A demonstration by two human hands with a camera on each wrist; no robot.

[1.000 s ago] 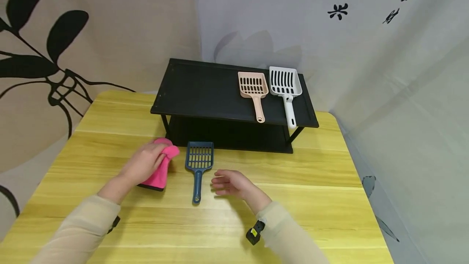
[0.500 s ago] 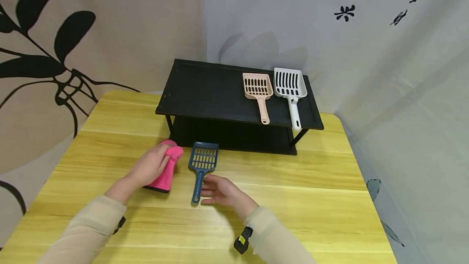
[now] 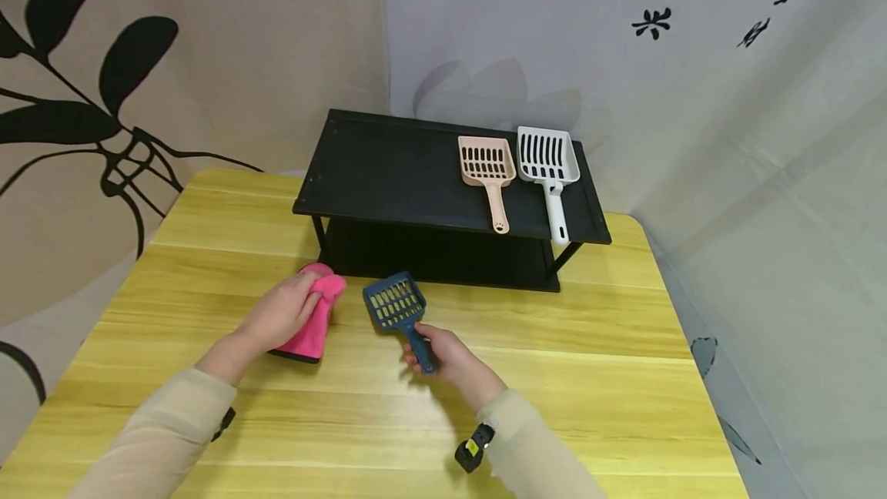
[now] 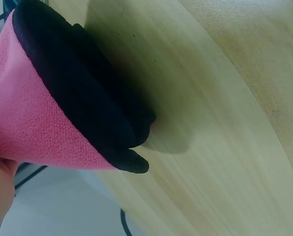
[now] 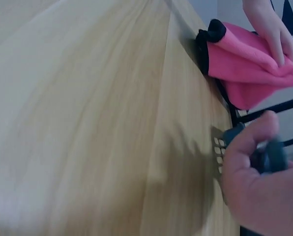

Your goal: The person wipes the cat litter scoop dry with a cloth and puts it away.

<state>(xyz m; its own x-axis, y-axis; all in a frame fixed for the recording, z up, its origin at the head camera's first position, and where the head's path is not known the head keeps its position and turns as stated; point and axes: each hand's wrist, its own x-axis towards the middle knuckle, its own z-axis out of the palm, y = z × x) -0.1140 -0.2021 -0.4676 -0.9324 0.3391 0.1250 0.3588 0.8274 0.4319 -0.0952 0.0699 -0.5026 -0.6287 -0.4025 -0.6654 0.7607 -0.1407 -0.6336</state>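
Note:
My left hand (image 3: 284,314) grips a pink cloth with a black edge (image 3: 309,337), bunched on the table left of centre. In the left wrist view the cloth (image 4: 33,113) fills the left side, its dark border folded over the wood. My right hand (image 3: 446,356) holds a blue slotted litter scoop (image 3: 395,302) by the handle, its slotted head tilted up to the left. In the right wrist view the right hand's (image 5: 257,182) thumb and fingers wrap the blurred handle (image 5: 272,156). A pink litter scoop (image 3: 487,160) and a white litter scoop (image 3: 549,156) lie on the black shelf.
The two-tier black shelf (image 3: 388,168) stands at the back of the wooden table (image 3: 610,376), its lower tier in shadow. Both scoop handles on top point toward the front edge. Printed curtains (image 3: 277,45) hang behind the table.
My right hand has reached left to the blue litter scoop, taken its handle, and turned and drawn it rightward. My left hand keeps its grip on the cloth.

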